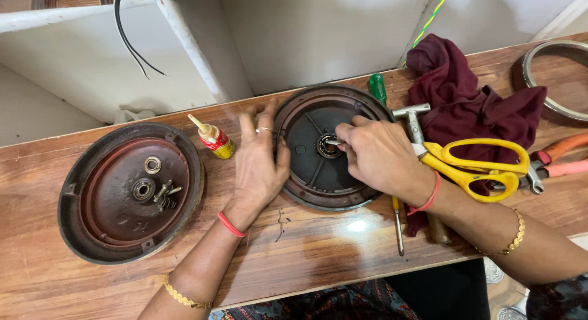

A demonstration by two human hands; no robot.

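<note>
- Head view, looking straight down on a wooden worktop [306,252] with two round motor covers side by side.
- Left hand [260,164] flat and spread, fingers splayed wide, palm pressed on the left rim of the dark round cover [312,173] at centre; grip open, holding nothing, just steadying.
- Right hand [380,158] over the same cover from the right, fingertips pinched narrow on a small metal piece [332,141] right at the centre bearing [327,150]; what exactly that piece is, cannot tell.
- Cover lying hollow side up, near the back edge of the worktop, between the two hands.
- Second cover [128,191], reddish inside, lying well to the left, with a small bearing [152,165] and loose screws [165,194] resting in it.
- Small glue bottle [214,138] with a red label, lying tilted between the two covers, just beside the left hand's fingers.
- Green-handled screwdriver [377,87] poking out behind the centre cover.
- Yellow-handled scissors [478,167] and a metal hammer head [411,115] just right of the right hand.
- Maroon cloth [471,99] bunched behind the scissors; orange-handled pliers [560,158] and a metal ring [554,75] at far right.
</note>
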